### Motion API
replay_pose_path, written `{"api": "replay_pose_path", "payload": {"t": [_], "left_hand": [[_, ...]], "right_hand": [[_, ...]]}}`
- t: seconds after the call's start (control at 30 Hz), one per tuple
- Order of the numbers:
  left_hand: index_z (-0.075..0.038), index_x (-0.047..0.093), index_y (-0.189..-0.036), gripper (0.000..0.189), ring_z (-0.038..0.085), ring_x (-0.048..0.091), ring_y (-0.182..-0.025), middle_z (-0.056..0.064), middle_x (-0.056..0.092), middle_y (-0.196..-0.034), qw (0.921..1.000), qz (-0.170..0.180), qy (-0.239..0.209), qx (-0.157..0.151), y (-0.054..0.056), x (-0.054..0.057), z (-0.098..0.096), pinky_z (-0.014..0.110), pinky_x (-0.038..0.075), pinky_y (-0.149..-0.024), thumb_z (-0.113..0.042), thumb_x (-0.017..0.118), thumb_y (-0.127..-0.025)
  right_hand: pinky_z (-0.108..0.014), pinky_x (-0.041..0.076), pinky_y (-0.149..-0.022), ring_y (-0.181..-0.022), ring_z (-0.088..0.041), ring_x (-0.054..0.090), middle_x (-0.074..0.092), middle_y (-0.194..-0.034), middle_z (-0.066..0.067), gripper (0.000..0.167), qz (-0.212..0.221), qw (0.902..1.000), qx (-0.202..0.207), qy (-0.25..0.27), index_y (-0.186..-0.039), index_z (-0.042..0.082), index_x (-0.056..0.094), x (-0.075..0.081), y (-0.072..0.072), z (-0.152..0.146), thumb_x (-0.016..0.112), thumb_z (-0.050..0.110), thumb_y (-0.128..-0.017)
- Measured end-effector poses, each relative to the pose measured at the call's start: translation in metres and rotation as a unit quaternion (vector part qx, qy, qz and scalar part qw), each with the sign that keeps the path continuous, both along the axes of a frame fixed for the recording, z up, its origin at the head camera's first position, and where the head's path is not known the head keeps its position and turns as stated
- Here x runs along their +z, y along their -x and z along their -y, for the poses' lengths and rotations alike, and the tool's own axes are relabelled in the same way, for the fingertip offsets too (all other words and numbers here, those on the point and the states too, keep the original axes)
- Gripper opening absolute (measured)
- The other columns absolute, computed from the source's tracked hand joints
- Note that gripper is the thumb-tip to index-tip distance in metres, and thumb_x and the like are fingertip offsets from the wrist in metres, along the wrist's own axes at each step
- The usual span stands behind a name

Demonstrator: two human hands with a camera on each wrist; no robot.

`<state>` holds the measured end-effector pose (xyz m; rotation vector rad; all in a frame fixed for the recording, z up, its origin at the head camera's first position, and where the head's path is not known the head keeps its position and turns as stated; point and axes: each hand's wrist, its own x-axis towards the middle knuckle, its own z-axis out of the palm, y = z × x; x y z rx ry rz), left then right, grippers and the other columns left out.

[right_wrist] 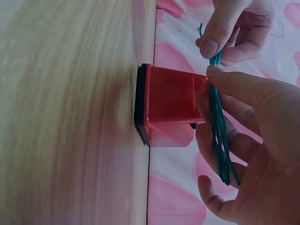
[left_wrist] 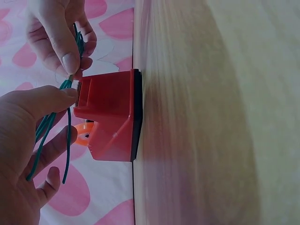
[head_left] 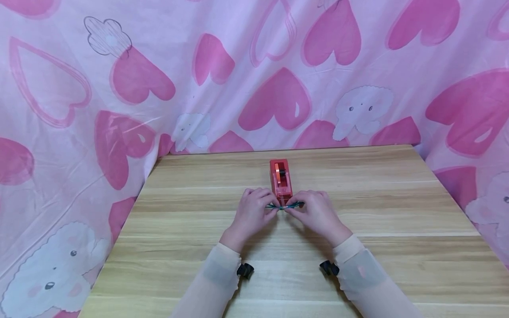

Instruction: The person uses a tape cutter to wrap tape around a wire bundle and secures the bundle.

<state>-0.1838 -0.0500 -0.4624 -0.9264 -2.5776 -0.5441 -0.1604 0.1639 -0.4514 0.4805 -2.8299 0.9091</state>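
Observation:
Both hands pinch a bundle of thin green wire-like strands (right_wrist: 216, 117) between thumbs and fingers, close together near its middle. The left hand (head_left: 251, 214) grips the left part and the right hand (head_left: 317, 214) the right part. Loose strand ends fan out past the fingers in the left wrist view, below the left hand (left_wrist: 28, 122). The bundle is level, right at the front end of a red tape dispenser (head_left: 283, 191). The dispenser has a black base and an orange tape core (head_left: 278, 174). Whether tape sticks to the strands is too small to tell.
The dispenser stands on a wood-grain table (head_left: 191, 247), toward its far edge. A pink curtain (head_left: 222, 101) with hearts and white cartoon figures hangs behind and at both sides. Black wrist cameras (head_left: 245, 270) sit on the sleeves.

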Motion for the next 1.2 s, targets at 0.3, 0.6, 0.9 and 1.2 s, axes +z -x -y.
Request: {"api": "replay_pose_path", "payload": {"t": [0.3,0.6,0.9,1.2], "left_hand": [[-0.025,0.075,-0.089,0.009,0.010,0.065,-0.095,-0.012,0.072,-0.101,0.9999,-0.016,0.000,0.002,-0.0011,0.0001,-0.0009,0.034,0.047,-0.086,-0.027,0.084,-0.087],[-0.025,0.075,-0.088,0.010,0.010,0.064,-0.092,-0.012,0.072,-0.098,0.9997,-0.025,0.007,0.006,-0.0014,-0.0003,-0.0016,0.034,0.047,-0.085,-0.027,0.085,-0.086],[-0.024,0.075,-0.089,0.011,0.010,0.063,-0.093,-0.011,0.072,-0.100,0.9996,-0.020,0.017,0.007,-0.0020,0.0020,-0.0017,0.033,0.046,-0.085,-0.024,0.085,-0.086],[-0.024,0.074,-0.089,0.011,0.011,0.063,-0.094,-0.011,0.071,-0.100,0.9996,-0.009,0.023,0.015,-0.0032,0.0029,-0.0020,0.033,0.046,-0.086,-0.025,0.084,-0.086]], "right_hand": [[-0.054,0.039,-0.101,-0.075,-0.010,0.063,0.078,-0.096,0.006,0.016,0.000,0.9999,-0.016,-0.002,-0.096,0.023,0.080,-0.0002,0.0005,0.0024,0.081,0.037,-0.090],[-0.054,0.041,-0.100,-0.079,-0.016,0.064,0.079,-0.099,0.004,0.019,0.001,0.9995,-0.033,-0.005,-0.096,0.021,0.081,-0.0023,0.0007,0.0050,0.080,0.040,-0.091],[-0.054,0.043,-0.098,-0.078,-0.016,0.065,0.079,-0.098,0.005,0.014,-0.015,0.9995,-0.024,-0.011,-0.095,0.022,0.081,-0.0029,0.0004,0.0040,0.084,0.034,-0.087],[-0.051,0.044,-0.096,-0.078,-0.015,0.065,0.079,-0.098,0.005,0.018,-0.019,0.9994,-0.029,-0.010,-0.094,0.021,0.081,-0.0054,0.0008,0.0048,0.081,0.039,-0.090]]}}
